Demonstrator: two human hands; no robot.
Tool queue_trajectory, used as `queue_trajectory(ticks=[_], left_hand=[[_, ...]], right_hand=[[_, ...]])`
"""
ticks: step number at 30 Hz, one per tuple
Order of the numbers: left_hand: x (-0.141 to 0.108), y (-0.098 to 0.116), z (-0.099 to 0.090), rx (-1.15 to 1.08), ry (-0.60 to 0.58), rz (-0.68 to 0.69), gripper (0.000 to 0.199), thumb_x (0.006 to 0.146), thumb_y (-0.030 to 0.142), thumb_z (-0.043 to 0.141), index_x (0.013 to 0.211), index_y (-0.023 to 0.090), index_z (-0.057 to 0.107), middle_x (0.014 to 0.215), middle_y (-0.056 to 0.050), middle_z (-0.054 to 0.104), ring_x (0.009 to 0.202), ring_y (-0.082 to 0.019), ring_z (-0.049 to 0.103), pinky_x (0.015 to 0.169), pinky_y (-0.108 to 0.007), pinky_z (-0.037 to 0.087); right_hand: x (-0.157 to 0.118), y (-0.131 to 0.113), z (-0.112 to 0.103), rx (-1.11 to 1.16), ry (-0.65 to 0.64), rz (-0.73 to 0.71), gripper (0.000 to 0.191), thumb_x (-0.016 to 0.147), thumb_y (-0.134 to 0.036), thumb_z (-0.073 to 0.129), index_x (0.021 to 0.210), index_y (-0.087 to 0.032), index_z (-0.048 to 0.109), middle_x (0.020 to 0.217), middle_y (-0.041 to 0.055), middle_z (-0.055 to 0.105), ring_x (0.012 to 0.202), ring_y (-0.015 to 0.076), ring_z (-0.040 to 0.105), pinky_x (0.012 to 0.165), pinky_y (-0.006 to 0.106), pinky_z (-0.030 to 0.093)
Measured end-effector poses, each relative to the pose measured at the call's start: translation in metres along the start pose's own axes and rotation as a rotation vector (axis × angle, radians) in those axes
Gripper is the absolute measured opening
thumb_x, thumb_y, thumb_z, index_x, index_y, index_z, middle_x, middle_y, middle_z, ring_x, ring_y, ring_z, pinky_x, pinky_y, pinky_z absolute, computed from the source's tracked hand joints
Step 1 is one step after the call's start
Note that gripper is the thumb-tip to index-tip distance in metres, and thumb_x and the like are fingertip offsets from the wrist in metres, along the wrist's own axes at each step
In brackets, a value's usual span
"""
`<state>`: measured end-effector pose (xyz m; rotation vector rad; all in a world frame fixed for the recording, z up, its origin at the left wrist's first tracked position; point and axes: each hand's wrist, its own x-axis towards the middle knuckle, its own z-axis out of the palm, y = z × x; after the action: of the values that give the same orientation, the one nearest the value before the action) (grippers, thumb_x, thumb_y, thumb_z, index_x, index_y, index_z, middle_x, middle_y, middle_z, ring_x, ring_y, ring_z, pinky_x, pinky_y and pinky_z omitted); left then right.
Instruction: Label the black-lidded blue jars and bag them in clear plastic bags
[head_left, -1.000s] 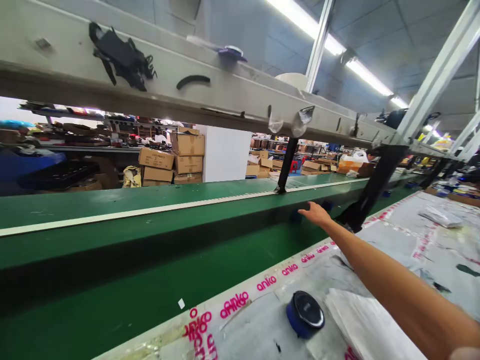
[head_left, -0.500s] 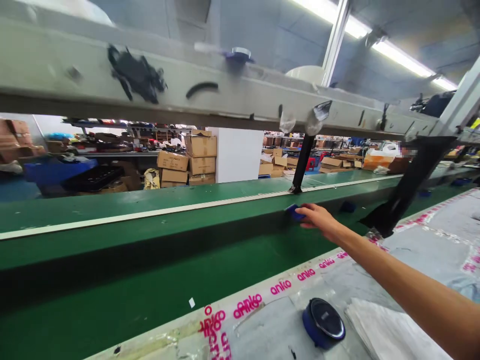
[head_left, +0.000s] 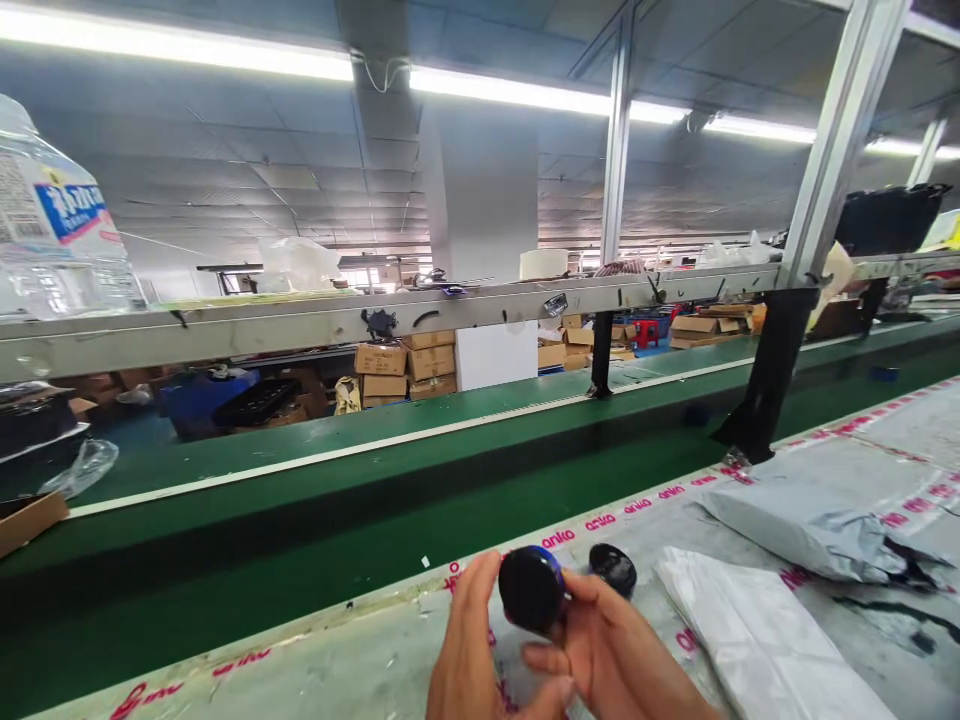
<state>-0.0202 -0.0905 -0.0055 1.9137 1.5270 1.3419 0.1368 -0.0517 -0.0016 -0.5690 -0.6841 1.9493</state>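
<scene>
Low in the middle of the view, I hold up a small round device [head_left: 531, 590] with a glossy black face and a blue rim. My left hand [head_left: 471, 645] has its fingers at the device's left side. Thumb and fingers of my right hand [head_left: 616, 645] grip the right edge. Just behind my right hand, a second round black device [head_left: 613, 570] lies on the covered worktable [head_left: 375, 655]. What the device is cannot be made out.
Beyond the table edge runs a green conveyor belt [head_left: 300, 560], with a blue piece [head_left: 696, 412] on it farther right. Folded white cloth [head_left: 757, 620] and a grey plastic bag [head_left: 802, 530] lie at right. A metal shelf [head_left: 480, 312] on black-wrapped posts [head_left: 766, 380] spans above, bearing a water bottle [head_left: 56, 220].
My right hand has come back from over the belt with the blue piece, now held close above the table. My left hand has entered view and meets it. The camera view has tilted up.
</scene>
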Motion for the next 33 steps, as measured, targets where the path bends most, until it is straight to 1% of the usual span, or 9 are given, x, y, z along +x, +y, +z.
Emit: queue_trajectory(ticks=[4, 7, 11, 15, 18, 22, 28, 31, 33], left_hand=[[0.005, 0.014, -0.001, -0.05, -0.097, -0.134, 0.09, 0.057, 0.011, 0.068, 0.144, 0.02, 0.044, 0.146, -0.012, 0.054, 0.136, -0.032, 0.049, 0.115, -0.048, 0.042], [0.004, 0.021, -0.004, -0.087, -0.139, -0.113, 0.08, 0.057, 0.011, 0.066, 0.135, 0.023, 0.052, 0.138, -0.008, 0.061, 0.128, -0.03, 0.057, 0.112, -0.047, 0.045], [-0.001, 0.017, -0.003, -0.081, -0.104, -0.042, 0.068, 0.063, 0.014, 0.066, 0.13, 0.024, 0.055, 0.133, -0.006, 0.064, 0.124, -0.03, 0.06, 0.108, -0.047, 0.048], [-0.007, 0.007, 0.004, -0.071, -0.112, -0.025, 0.066, 0.068, 0.017, 0.065, 0.133, 0.024, 0.053, 0.136, -0.007, 0.062, 0.125, -0.029, 0.059, 0.108, -0.046, 0.048], [-0.011, 0.0, 0.011, -0.064, -0.16, -0.007, 0.065, 0.073, 0.022, 0.064, 0.137, 0.022, 0.049, 0.141, -0.009, 0.058, 0.13, -0.029, 0.055, 0.111, -0.046, 0.045], [-0.017, -0.008, 0.017, -0.026, -0.209, -0.038, 0.073, 0.071, 0.022, 0.065, 0.14, 0.019, 0.045, 0.144, -0.011, 0.056, 0.132, -0.03, 0.054, 0.112, -0.046, 0.044], [-0.017, -0.01, 0.03, 0.05, -0.373, -0.147, 0.078, 0.072, 0.017, 0.06, 0.147, 0.014, 0.038, 0.148, -0.015, 0.052, 0.135, -0.029, 0.051, 0.116, -0.048, 0.04], [-0.014, -0.009, 0.039, 0.095, -0.398, -0.109, 0.071, 0.08, 0.021, 0.057, 0.148, 0.011, 0.039, 0.144, -0.017, 0.056, 0.136, -0.031, 0.051, 0.122, -0.057, 0.026], [-0.014, -0.01, 0.038, 0.117, -0.389, -0.086, 0.072, 0.083, 0.025, 0.059, 0.15, 0.01, 0.037, 0.146, -0.018, 0.053, 0.138, -0.032, 0.048, 0.122, -0.059, 0.024]], right_hand=[[-0.012, 0.031, -0.009, -0.164, -0.032, -0.082, 0.042, 0.089, -0.052, 0.052, 0.105, -0.019, 0.074, 0.094, 0.0105, 0.078, 0.089, 0.0272, 0.072, 0.073, 0.036, 0.058], [-0.017, 0.037, -0.011, -0.291, 0.01, -0.165, 0.048, 0.09, -0.056, 0.048, 0.109, -0.02, 0.073, 0.097, 0.0118, 0.078, 0.096, 0.0303, 0.072, 0.075, 0.04, 0.059], [-0.03, 0.034, -0.014, -0.336, 0.127, -0.279, 0.044, 0.085, -0.053, 0.062, 0.119, -0.026, 0.07, 0.121, 0.0103, 0.073, 0.115, 0.0313, 0.066, 0.084, 0.041, 0.058], [-0.046, 0.031, -0.025, -0.65, 0.269, -0.416, 0.051, 0.085, -0.053, 0.066, 0.131, -0.03, 0.064, 0.141, 0.0088, 0.062, 0.127, 0.03, 0.059, 0.102, 0.043, 0.051], [-0.054, 0.03, -0.031, -0.901, 0.224, -0.492, 0.055, 0.087, -0.05, 0.064, 0.139, -0.031, 0.058, 0.145, 0.0101, 0.057, 0.126, 0.0303, 0.06, 0.098, 0.042, 0.055], [-0.055, 0.029, -0.037, -1.172, 0.141, -0.623, 0.05, 0.088, -0.041, 0.065, 0.137, -0.032, 0.059, 0.148, 0.009, 0.055, 0.136, 0.0303, 0.051, 0.101, 0.042, 0.054], [-0.043, 0.038, -0.053, -1.344, 0.233, -0.578, 0.048, 0.086, -0.041, 0.065, 0.131, -0.024, 0.065, 0.138, 0.0125, 0.064, 0.127, 0.0326, 0.059, 0.102, 0.05, 0.053], [-0.034, 0.044, -0.061, -1.401, 0.304, -0.538, 0.041, 0.088, -0.038, 0.06, 0.126, -0.023, 0.068, 0.131, 0.0115, 0.068, 0.123, 0.0321, 0.062, 0.106, 0.054, 0.048], [-0.03, 0.045, -0.065, -1.401, 0.351, -0.503, 0.042, 0.09, -0.042, 0.058, 0.128, -0.024, 0.067, 0.132, 0.011, 0.068, 0.123, 0.0321, 0.061, 0.108, 0.054, 0.047]])
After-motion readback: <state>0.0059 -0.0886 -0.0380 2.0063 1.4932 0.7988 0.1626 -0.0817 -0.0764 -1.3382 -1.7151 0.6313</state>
